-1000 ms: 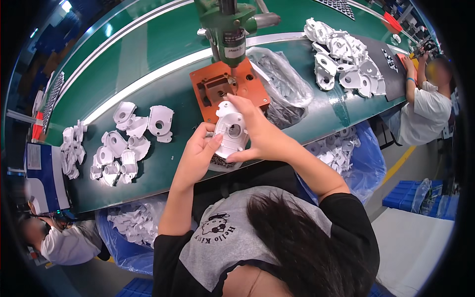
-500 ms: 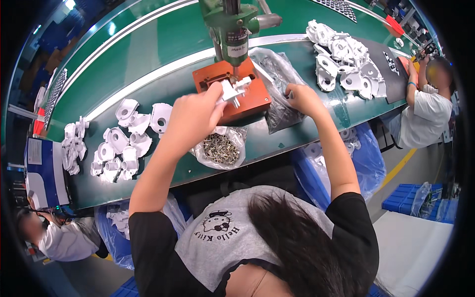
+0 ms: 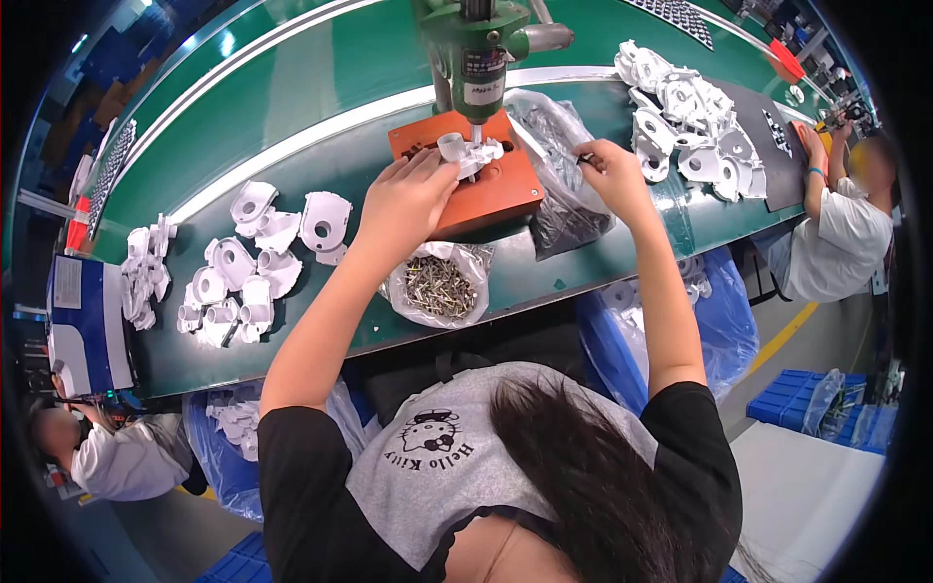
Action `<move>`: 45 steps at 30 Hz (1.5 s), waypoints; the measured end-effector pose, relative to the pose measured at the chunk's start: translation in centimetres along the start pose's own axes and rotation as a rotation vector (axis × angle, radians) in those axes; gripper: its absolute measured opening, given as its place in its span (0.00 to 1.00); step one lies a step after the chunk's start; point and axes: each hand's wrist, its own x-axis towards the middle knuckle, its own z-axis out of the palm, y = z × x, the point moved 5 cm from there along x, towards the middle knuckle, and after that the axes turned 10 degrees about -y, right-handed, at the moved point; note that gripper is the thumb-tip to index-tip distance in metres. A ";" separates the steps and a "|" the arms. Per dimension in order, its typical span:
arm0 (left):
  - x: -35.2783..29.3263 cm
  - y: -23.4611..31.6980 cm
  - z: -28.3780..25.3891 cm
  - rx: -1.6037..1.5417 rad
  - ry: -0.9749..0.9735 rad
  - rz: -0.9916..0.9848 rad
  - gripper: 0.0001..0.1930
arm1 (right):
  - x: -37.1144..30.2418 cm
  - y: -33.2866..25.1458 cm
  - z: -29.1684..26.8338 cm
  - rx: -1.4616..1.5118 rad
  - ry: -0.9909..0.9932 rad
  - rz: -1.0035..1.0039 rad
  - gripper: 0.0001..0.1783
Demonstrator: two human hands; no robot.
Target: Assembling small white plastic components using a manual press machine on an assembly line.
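Observation:
A white plastic part (image 3: 478, 157) with a short round tube rests on the orange fixture block (image 3: 510, 199), beneath the spindle of a green press (image 3: 482, 63). My left hand (image 3: 413, 194) lies over the block's left side, its finger edge against the white part; its thumb is mostly hidden. My right hand (image 3: 612, 177) is raised to the right of the block, thumb and fingertips pinched on a small black piece (image 3: 585, 159). Under it lies a clear plastic bag (image 3: 559, 136) of dark small pieces. An open bag of small metal screws (image 3: 439, 290) sits in front of the block.
White plastic parts (image 3: 233, 262) lie on the left of the green bench (image 3: 340, 360), with another heap (image 3: 690, 107) at the right. Blue-lined bins (image 3: 724, 301) stand below the front edge. One person (image 3: 841, 214) works at the right, another (image 3: 126, 457) at the left.
My left hand has lowered the white part from in front of the block onto the fixture under the spindle. My right hand has lifted slightly from the bag with the black piece.

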 end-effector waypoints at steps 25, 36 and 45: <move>-1.5 -0.4 2.3 -0.040 0.031 -0.035 0.16 | 2.8 -10.0 6.3 -0.251 0.054 -0.549 0.10; -1.7 -1.2 2.7 -0.194 0.021 -0.071 0.11 | -2.7 -13.2 5.7 -0.085 0.093 -0.555 0.08; -1.8 -2.8 2.8 -0.430 0.023 -0.125 0.13 | -5.1 -15.3 13.8 -0.300 -0.032 -0.609 0.10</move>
